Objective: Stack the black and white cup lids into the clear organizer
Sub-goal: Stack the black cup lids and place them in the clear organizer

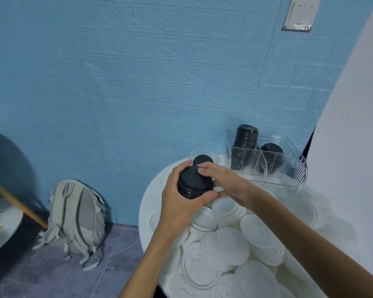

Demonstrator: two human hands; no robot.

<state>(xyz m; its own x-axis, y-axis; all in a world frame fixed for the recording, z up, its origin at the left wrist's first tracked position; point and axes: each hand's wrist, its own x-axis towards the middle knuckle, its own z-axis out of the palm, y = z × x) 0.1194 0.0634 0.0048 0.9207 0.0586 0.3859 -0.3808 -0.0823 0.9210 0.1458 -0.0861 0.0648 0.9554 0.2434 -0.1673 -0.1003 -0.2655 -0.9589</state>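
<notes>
Left hand (179, 203) and right hand (226, 181), fingers clasped around short stack of black plastic cup lids (193, 182) above round white desk (146, 203). Clear plastic organizer (289, 168) at 2 o'clock, black lids inside. No legible writing.

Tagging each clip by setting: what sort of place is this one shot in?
Probably a small room in a home or back room, not a shop counter. A backpack lies on the floor by a blue textured wall, a light switch is mounted high, and a round white table carries lids.
</notes>
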